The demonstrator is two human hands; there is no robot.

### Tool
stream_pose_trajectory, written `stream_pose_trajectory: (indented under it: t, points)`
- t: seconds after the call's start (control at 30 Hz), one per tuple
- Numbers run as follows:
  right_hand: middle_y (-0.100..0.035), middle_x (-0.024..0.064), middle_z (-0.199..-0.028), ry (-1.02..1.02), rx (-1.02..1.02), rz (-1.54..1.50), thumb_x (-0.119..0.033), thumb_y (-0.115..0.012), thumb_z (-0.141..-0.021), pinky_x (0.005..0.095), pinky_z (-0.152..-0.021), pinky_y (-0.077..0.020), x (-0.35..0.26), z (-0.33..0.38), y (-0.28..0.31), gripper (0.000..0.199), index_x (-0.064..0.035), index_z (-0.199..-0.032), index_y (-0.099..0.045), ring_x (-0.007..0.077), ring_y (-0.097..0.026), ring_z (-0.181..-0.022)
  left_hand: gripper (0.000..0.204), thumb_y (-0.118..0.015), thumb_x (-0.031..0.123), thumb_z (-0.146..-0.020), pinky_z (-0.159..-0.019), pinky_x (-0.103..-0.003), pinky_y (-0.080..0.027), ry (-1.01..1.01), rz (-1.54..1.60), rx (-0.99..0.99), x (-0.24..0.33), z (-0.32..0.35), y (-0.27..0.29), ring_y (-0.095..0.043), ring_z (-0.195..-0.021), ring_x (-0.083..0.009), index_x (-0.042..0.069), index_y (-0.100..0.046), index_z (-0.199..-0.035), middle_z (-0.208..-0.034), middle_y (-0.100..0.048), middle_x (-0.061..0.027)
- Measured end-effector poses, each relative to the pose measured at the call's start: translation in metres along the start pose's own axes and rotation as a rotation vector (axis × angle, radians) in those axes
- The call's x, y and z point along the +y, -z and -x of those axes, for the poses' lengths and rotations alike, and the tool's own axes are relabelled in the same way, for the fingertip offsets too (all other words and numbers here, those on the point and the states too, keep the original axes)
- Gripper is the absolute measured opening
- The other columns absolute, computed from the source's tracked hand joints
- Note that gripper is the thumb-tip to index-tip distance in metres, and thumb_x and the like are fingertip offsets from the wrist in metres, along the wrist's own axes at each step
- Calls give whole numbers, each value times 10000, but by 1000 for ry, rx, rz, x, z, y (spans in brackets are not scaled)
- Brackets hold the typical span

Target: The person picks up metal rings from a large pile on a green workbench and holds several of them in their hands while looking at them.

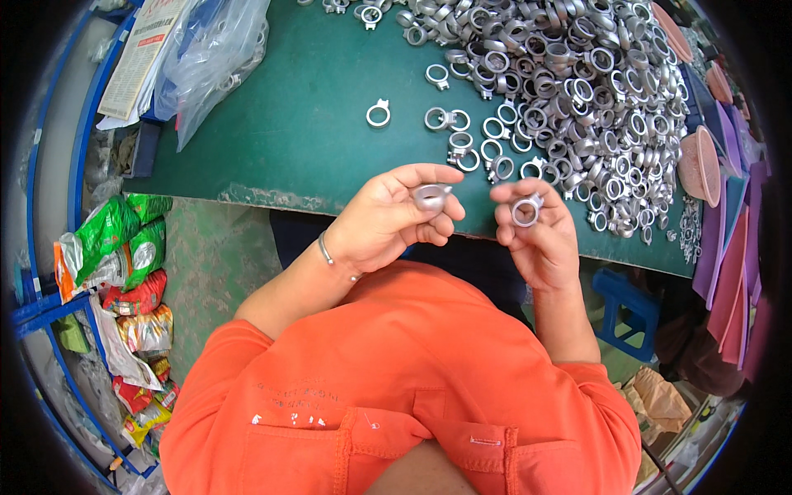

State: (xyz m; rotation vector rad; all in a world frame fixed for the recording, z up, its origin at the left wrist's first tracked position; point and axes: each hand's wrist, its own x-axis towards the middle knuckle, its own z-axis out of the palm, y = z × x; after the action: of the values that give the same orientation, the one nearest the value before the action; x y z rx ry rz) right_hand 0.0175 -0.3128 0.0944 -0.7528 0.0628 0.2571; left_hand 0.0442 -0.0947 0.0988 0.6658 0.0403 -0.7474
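- Far left, a blue shelf rack (51,313) stands beside the table, with green packets (103,235) and a red packet (136,294) among the bags along it.
- At the table's left end, a printed sheet (142,58) lies just beside a clear plastic bag (216,66).
- The green table (305,107) stretches across the upper view, its near edge worn pale.
- The left hand (384,210), a bracelet (324,247) on its wrist, grips a grey metal ring (430,197) between thumb and fingers — the ring is tilted, seen partly edge-on, in front of the table's near edge.
- Beyond that hand, a lone ring (379,124) lies on the table, apart from the others.
- The right hand (540,235) pinches a second ring (514,216) between thumb and fingers; its round opening faces the camera — its small lug points up and to the right.
- Beyond the right hand, a large heap of rings (569,91) covers the table, with loose ones at its left border.
- Below the table's right part stands a blue stool (615,297).
- Far right, a pink basket (700,169) sits beside the heap, near purple bins (726,239).
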Motion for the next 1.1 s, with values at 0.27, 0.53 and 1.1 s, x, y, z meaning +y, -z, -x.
stream_pose_trajectory:
  t: [0.27,0.53,1.1]
  points:
    - [-539,31,-700,353,190,1322,-51,-658,-775,235,-521,-407,-27,-17,2,150,-12,-916,-627,121,-509,-594,166,-683,64,-768,-566,-239,-448,-617,-1193,333,30,-30,-3,-541,-636,-132,6,-617,-908,-868,-571,-34]
    - [-539,95,-872,487,87,1693,-125,-701,-733,359,-578,-469,-12,-26,-8,240,-37,-922,-582,276,-573,-695,117,-658,29,-756,-664,-317,-473,-763,-1706,149,17,-54,-2,-570,-777,-247,2,-619,-863,-883,-543,-104]
    - [-623,101,-799,-61,44,408,14,-648,-793,240,-568,-541,-8,-2,7,140,43,-922,-602,148,-619,-676,171,-687,1,-717,-600,-298,-461,-665,-1688,177,17,-25,-7,-565,-698,-234,14,-623,-875,-873,-553,-98]
